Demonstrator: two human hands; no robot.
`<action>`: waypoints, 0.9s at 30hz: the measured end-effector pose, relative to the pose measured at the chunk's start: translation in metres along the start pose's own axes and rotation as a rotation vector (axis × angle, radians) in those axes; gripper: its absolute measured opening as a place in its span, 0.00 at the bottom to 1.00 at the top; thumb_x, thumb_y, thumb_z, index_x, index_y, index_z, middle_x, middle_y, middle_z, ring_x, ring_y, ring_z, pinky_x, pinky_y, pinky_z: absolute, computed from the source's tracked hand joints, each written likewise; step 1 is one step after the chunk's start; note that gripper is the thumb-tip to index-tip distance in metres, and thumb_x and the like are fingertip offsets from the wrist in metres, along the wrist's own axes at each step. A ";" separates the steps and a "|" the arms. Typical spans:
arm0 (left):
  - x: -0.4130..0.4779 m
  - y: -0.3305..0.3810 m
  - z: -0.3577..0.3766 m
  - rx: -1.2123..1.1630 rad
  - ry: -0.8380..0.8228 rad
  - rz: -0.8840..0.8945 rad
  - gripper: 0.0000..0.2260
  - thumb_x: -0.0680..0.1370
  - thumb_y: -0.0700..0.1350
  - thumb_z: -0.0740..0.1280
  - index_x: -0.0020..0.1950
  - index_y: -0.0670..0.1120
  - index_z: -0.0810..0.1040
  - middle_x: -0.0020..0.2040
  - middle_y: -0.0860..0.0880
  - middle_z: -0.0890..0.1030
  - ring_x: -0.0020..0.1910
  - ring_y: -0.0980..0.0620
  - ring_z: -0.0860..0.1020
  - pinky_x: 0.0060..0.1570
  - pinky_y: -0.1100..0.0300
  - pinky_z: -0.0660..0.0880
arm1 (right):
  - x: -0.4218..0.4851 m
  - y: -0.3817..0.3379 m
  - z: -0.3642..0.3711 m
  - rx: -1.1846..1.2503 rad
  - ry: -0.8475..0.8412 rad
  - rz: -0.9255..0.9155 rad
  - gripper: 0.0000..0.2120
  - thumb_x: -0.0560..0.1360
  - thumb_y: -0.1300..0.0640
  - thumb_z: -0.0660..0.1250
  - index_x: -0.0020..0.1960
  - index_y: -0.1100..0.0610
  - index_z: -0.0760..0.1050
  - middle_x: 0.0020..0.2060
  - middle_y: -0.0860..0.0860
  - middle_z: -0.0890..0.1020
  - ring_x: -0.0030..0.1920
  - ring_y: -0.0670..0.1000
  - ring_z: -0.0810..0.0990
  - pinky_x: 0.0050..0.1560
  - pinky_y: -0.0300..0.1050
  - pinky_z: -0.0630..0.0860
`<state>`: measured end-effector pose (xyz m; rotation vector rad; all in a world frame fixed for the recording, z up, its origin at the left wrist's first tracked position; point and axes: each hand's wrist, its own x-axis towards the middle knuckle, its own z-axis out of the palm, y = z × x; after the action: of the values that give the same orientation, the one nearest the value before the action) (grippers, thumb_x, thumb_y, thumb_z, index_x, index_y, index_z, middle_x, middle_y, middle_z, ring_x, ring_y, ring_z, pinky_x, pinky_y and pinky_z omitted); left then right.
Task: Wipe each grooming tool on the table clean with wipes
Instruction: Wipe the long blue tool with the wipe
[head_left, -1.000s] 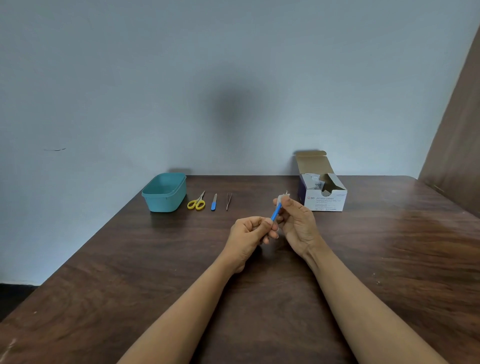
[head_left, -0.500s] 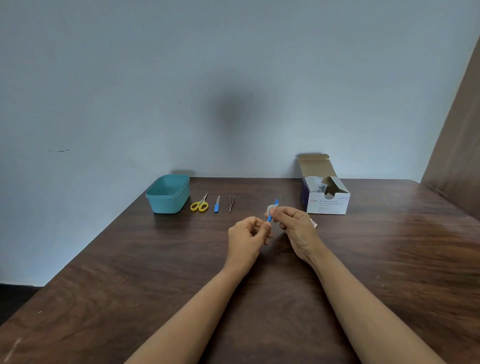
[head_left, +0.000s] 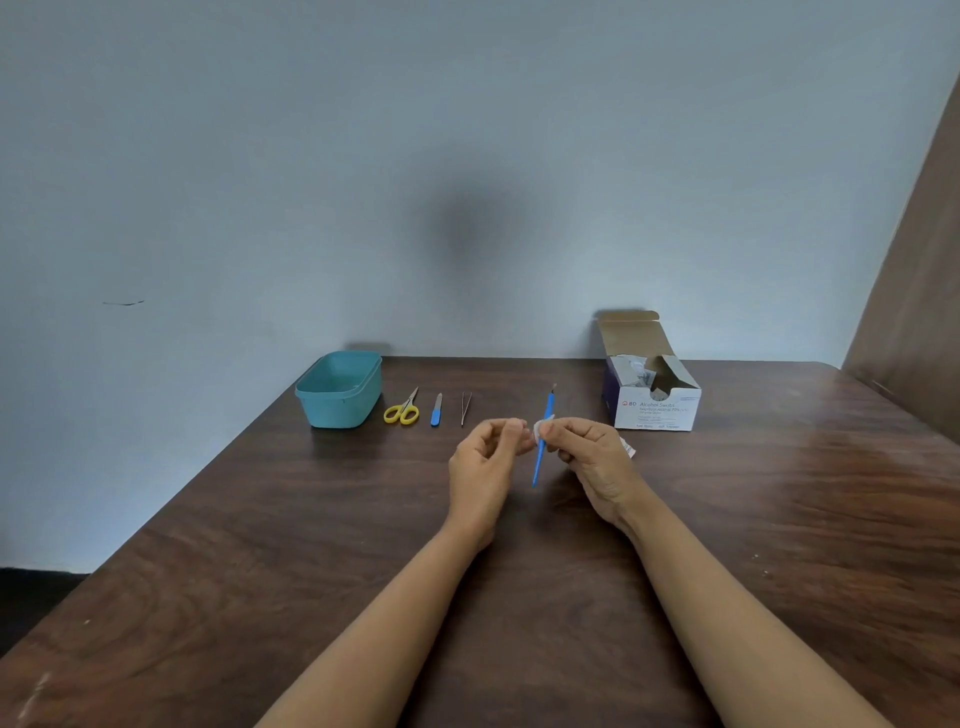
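While fingers of the right hand (head_left: 592, 462) pinch a wipe (head_left: 539, 429) round the blue tool (head_left: 538, 462) above the desk (head_left: 311, 545) and those of the left hand (head_left: 485, 462) curl beside it, grip unclear, scissors (head_left: 401, 412), file (head_left: 436, 411) and tweezers (head_left: 466, 408) lie near the tub (head_left: 337, 389), probably not yet wiped.

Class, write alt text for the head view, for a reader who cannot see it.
A right hand pinches a white wipe round a blue-handled tool above a table, the left hand curled beside it. Behind lie scissors, a file, tweezers, a teal tub and an open box.
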<state>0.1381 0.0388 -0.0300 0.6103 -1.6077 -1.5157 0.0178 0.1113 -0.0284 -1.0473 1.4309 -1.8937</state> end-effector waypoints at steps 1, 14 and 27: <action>0.002 0.001 -0.003 -0.069 -0.043 -0.050 0.10 0.79 0.49 0.65 0.53 0.45 0.82 0.45 0.51 0.85 0.45 0.59 0.82 0.44 0.63 0.76 | -0.001 0.000 0.000 -0.055 -0.057 -0.007 0.10 0.70 0.53 0.71 0.44 0.59 0.85 0.40 0.54 0.84 0.42 0.49 0.75 0.47 0.46 0.69; 0.011 0.008 -0.015 -0.315 -0.247 -0.170 0.07 0.76 0.42 0.66 0.49 0.41 0.83 0.48 0.47 0.84 0.48 0.51 0.79 0.59 0.46 0.73 | -0.008 -0.013 0.007 -0.107 -0.305 0.115 0.08 0.71 0.52 0.70 0.40 0.56 0.84 0.38 0.52 0.84 0.39 0.44 0.76 0.42 0.36 0.70; 0.006 0.016 -0.014 -0.580 -0.262 -0.211 0.14 0.78 0.40 0.62 0.37 0.46 0.85 0.44 0.47 0.85 0.46 0.53 0.77 0.50 0.56 0.70 | -0.016 -0.017 0.012 0.450 -0.549 0.636 0.16 0.53 0.59 0.84 0.36 0.59 0.81 0.33 0.52 0.80 0.35 0.46 0.80 0.41 0.36 0.75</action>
<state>0.1493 0.0289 -0.0136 0.2653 -1.2123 -2.1748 0.0369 0.1226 -0.0151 -0.6957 0.8244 -1.2444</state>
